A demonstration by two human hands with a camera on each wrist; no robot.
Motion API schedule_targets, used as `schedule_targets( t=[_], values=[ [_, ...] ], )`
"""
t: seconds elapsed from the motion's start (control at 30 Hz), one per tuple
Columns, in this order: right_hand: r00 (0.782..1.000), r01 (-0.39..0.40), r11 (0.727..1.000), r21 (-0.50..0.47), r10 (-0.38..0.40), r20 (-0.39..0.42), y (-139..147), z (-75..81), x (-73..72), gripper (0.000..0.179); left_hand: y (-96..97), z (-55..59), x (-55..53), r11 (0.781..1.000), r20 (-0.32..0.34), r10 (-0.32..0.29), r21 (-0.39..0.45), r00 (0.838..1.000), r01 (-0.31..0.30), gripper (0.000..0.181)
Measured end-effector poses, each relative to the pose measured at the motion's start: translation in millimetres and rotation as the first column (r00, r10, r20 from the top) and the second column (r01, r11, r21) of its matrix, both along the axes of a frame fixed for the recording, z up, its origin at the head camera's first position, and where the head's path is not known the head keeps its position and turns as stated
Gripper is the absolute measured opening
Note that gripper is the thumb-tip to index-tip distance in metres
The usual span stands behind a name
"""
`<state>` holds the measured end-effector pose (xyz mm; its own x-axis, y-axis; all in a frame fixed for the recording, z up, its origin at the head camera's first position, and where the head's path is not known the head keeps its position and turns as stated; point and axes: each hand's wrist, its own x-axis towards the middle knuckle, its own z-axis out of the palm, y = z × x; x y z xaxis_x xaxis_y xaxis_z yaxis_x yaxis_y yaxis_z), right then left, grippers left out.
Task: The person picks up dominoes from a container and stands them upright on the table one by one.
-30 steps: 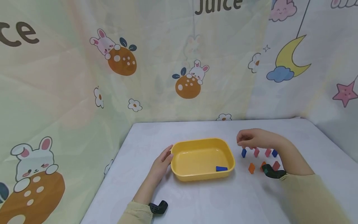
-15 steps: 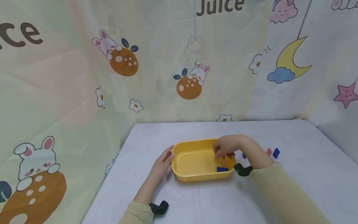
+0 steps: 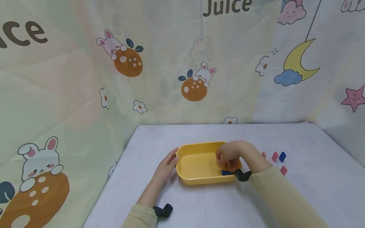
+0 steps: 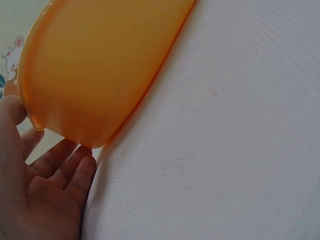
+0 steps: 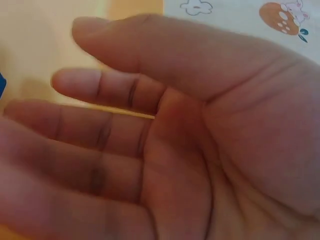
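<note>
A yellow plastic tray [image 3: 195, 163] stands on the table with a small blue block [image 3: 226, 173] lying in its near right corner. My left hand [image 3: 166, 164] rests at the tray's left end, fingers fairly straight against the outer wall and thumb by the rim, as the left wrist view shows. Over the tray's right end, my right hand [image 3: 232, 153] reaches down inside. Its palm [image 5: 185, 140] holds nothing in the right wrist view, with the thumb apart from loosely bent fingers. Part of that blue block [image 5: 2, 85] shows at this view's left edge.
To the tray's right lie pink blocks [image 3: 275, 156] and another blue block [image 3: 282, 156]; a further pink block [image 3: 283, 170] is nearer. The right forearm and sleeve [image 3: 280, 190] cover part of that area. Printed cloth walls [image 3: 159, 95] enclose the white table [image 3: 188, 209].
My right hand has moved left from above the row of blocks into the tray's right end, lowering slightly in the last half second. The left hand stays at the tray's left end.
</note>
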<state>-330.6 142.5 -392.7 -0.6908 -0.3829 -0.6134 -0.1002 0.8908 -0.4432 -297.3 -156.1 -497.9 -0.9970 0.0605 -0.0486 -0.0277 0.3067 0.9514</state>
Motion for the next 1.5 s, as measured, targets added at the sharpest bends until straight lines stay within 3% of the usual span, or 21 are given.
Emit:
schedule_targets(
  t=[0.2, 0.4, 0.63, 0.83, 0.97, 1.07, 1.23, 1.33, 1.5],
  values=[
    [0.992, -0.031, 0.998, -0.058, 0.037, 0.121, -5, -6.2, -4.0, 0.018, -1.3, -0.7, -0.7, 1.0, 0.009, 0.004, 0.005, 1.0, -0.004, 0.044],
    [0.971, 0.003, 0.986, -0.165, 0.037, 0.236, -5, -16.1, -10.6, 0.018, -2.5, -2.1, -1.1, 1.0, 0.016, 0.004, -0.001, 1.0, -0.004, 0.043],
    [0.951, 0.06, 0.941, -0.334, 0.047, 0.305, -5, -30.3, -19.1, 0.019, -2.4, -1.8, -1.8, 1.0, 0.012, 0.005, -0.008, 1.0, -0.004, 0.043],
    [0.948, 0.048, 0.867, -0.496, 0.116, 0.295, -7, -44.2, -26.6, 0.024, -0.8, -2.0, -1.8, 1.0, 0.02, 0.013, -0.013, 1.0, -0.012, 0.043],
    [0.978, -0.001, 0.832, -0.555, 0.117, 0.173, -10, -50.2, -29.0, 0.021, 0.8, -0.6, -1.1, 1.0, 0.02, 0.01, -0.012, 1.0, -0.009, 0.043],
    [0.996, -0.04, 0.852, -0.522, 0.075, 0.045, -12, -51.8, -30.4, 0.015, 1.7, 0.1, -1.0, 1.0, 0.022, 0.011, -0.011, 1.0, -0.011, 0.043],
    [0.991, -0.09, 0.954, -0.287, 0.056, -0.122, -18, -50.5, -31.8, 0.02, 2.1, -0.6, -1.1, 1.0, 0.018, 0.012, -0.014, 1.0, -0.012, 0.044],
    [0.988, -0.097, 0.98, -0.176, 0.074, -0.133, -21, -52.3, -31.8, 0.025, 2.5, -1.1, -1.0, 1.0, 0.015, 0.012, -0.014, 1.0, -0.011, 0.044],
    [0.99, -0.082, 0.987, -0.137, 0.065, -0.123, -23, -56.5, -30.8, 0.027, 2.9, -1.6, -1.1, 1.0, 0.015, 0.012, -0.018, 1.0, -0.012, 0.043]
  ],
)
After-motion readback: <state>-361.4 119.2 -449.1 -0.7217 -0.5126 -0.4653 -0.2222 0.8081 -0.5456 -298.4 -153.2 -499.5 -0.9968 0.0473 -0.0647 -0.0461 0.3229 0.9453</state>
